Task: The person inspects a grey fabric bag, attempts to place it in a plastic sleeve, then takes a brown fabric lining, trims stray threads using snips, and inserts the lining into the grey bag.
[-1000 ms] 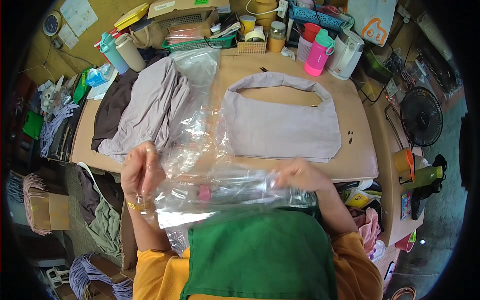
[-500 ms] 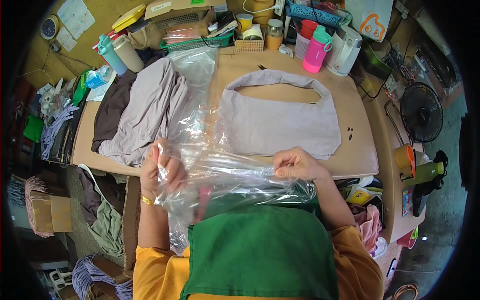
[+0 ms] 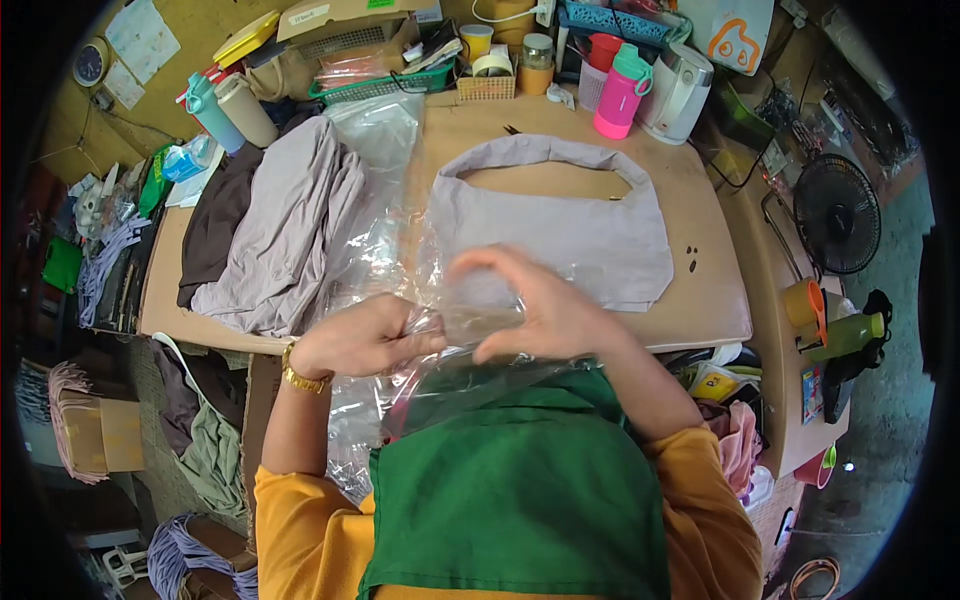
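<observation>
A clear plastic bag (image 3: 365,400) hangs at the table's front edge, in front of my green apron. My left hand (image 3: 375,335) is closed on a gathered part of it, near the middle. Just to the right, my right hand (image 3: 535,305) is open, thumb and fingers curved apart, with some of the film close to it; whether it touches the film I cannot tell. Beyond my right hand a pale grey fabric shoulder bag (image 3: 560,240) lies flat, its strap loop pointing away from me. More clear plastic (image 3: 385,140) stretches to the back of the table.
Folded grey cloth (image 3: 290,220) and dark brown cloth (image 3: 215,225) lie at the left. Along the back stand a pink bottle (image 3: 620,95), a white kettle (image 3: 678,95), a green basket (image 3: 385,88) and two flasks. A black fan (image 3: 838,213) stands at the right.
Both hands have come together toward the middle. My right hand has let go of the plastic and opened. My left hand has moved right, still gripping the plastic.
</observation>
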Motion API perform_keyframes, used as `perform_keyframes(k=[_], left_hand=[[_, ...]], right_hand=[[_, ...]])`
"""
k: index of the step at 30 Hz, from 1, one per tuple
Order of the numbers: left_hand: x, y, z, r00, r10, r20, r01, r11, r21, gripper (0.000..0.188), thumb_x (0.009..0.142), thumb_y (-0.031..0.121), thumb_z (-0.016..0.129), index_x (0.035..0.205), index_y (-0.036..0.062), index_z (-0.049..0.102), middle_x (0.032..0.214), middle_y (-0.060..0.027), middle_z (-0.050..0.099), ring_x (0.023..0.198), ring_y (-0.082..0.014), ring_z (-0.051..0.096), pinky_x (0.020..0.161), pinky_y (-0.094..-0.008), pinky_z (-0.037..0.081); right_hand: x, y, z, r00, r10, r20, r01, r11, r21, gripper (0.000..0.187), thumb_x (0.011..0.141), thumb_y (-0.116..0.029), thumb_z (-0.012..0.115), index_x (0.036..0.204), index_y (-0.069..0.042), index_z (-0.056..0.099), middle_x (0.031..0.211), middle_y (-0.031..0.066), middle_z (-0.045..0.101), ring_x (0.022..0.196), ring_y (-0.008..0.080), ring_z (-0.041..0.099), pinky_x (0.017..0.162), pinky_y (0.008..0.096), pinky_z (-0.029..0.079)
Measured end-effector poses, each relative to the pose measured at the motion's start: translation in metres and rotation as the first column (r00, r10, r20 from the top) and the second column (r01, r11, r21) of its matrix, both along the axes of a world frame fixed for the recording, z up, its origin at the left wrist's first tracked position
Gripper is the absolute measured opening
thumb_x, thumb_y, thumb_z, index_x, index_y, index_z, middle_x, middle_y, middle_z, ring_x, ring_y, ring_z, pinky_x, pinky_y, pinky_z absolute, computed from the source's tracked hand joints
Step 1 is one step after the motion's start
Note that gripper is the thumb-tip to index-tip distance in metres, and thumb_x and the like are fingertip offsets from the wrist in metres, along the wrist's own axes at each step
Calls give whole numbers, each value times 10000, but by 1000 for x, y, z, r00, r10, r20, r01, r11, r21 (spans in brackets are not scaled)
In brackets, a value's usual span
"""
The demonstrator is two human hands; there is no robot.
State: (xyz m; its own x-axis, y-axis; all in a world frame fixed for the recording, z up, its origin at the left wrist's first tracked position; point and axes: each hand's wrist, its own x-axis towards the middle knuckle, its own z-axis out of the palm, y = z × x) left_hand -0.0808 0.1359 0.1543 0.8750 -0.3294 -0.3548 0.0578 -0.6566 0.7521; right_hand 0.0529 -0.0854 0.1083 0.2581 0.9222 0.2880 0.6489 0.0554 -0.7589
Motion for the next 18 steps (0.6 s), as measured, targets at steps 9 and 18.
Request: perform_keyframes(k=[9, 18], left_hand=[[-41, 88, 32, 950, 289, -115, -310, 909, -280, 330, 940, 299, 599, 761, 23, 618, 638, 78, 475, 573, -8, 348, 503, -220, 276], [-25, 71, -19, 923, -127, -363, 49, 975, -216, 238, 824, 177, 756, 946, -18, 696, 790, -60, 686, 739, -51, 573, 648, -254, 459]], right_hand=[[40, -49, -1, 656, 683, -321, -750, 640, -170, 456, 719, -438, 795, 1033, -116, 717, 1329, 88, 575, 1346, 325, 384, 1066, 596, 132], [50, -88, -8, 659, 575, -485, -372, 809, 454, 329, 707, -319, 801, 821, -25, 706, 917, 124, 715, 1087, 275, 579, 1055, 499, 230]])
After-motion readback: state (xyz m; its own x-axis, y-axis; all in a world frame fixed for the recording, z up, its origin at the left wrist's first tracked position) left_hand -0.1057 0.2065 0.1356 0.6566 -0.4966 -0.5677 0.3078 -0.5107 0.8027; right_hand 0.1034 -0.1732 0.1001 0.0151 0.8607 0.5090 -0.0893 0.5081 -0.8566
